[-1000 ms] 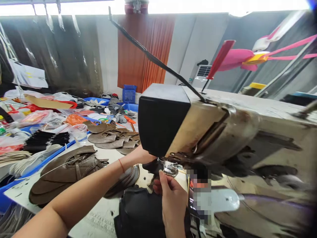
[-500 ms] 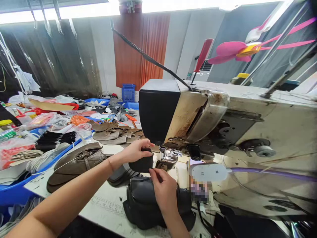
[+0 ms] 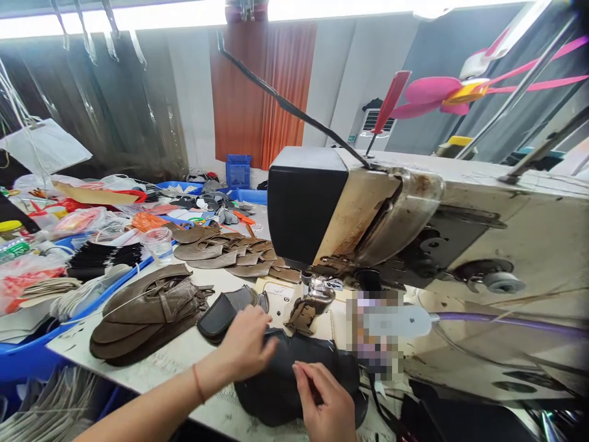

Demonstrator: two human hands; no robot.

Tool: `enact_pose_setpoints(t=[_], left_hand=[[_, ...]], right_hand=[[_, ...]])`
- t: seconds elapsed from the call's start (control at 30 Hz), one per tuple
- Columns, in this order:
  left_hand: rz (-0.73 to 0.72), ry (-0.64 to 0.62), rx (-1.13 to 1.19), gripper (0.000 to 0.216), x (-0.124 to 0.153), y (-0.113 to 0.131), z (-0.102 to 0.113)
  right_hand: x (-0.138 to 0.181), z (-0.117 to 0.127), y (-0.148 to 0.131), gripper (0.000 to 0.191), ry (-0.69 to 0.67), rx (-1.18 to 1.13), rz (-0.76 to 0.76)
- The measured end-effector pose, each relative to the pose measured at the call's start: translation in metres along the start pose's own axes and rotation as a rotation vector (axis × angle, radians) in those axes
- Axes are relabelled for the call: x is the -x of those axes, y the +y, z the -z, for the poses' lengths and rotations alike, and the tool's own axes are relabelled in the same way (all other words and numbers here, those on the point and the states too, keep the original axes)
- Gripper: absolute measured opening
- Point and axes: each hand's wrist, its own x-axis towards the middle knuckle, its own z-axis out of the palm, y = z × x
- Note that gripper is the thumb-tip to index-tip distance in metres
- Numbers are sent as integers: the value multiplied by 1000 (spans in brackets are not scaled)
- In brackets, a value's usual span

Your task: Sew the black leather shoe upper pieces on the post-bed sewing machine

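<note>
black leather pieces (image 3: pixel 285 380) are heaped at the near edge of the worktable (image 3: pixel 184 356), just in front of the sewing machine's presser foot (image 3: pixel 313 301). the heap is touched by both hands. the left hand (image 3: pixel 246 344) is laid on its left upper part, palm down, with the fingers (image 3: pixel 267 347) bent loosely over the leather; whether anything is pinched under them cannot be told. the right hand (image 3: pixel 329 405) is set on the right part of the heap, with thumb and forefinger tips (image 3: pixel 301 371) drawn narrowly together on the leather surface; whether a fold is actually gripped cannot be told. a thin red band is worn on the left wrist.

just left of the left hand, a small stack of dark grey cut pieces (image 3: pixel 221 313) is laid flat. further left, near the table's left edge, a pile of brown leather sole-shaped pieces (image 3: pixel 147 313) is seen, and a second spread of brown pieces (image 3: pixel 225 252) lies toward the far edge. the sewing machine (image 3: pixel 414 227), worn and stained, takes up the right side of the table, its black head end (image 3: pixel 304 209) facing the camera. a blue tray (image 3: pixel 27 359) with mixed materials borders the table on the left.
</note>
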Motion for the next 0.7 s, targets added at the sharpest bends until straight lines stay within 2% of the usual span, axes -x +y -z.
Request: enact_pose_setpoints(t=[0.07,0.13,0.23,0.3,0.33,0.4,0.47,0.53,0.63,0.7], left_hand=[[32,-144,-47,44,-3,23,-9],[69,-185,-72,54,-6,32,-17],[82,-142,9,38,-10,29,-20],[119,-146,192,21,-11,28,-16],[135,-172,327,19,-12,29,-13],[125,-247,625,26,-12,35,-3],[60,-310,847,31,-11,43,9],[17,-257,869,26,-10,51,19],[-23,-33,709,21,-9,60,28],[16,20,694,21,-9,63,29]], right_hand=[[3,1,-2,18,22,-3,4],[6,3,1,18,48,3,0],[11,7,13,19,62,47,-59],[12,8,22,24,88,95,-159],[12,9,25,31,117,112,-219],[11,10,24,42,133,95,-322],[8,12,17,40,80,-5,-386],[5,17,6,34,32,-129,-447],[1,25,-6,32,36,-232,-555],[-2,30,-10,33,12,-263,-615]])
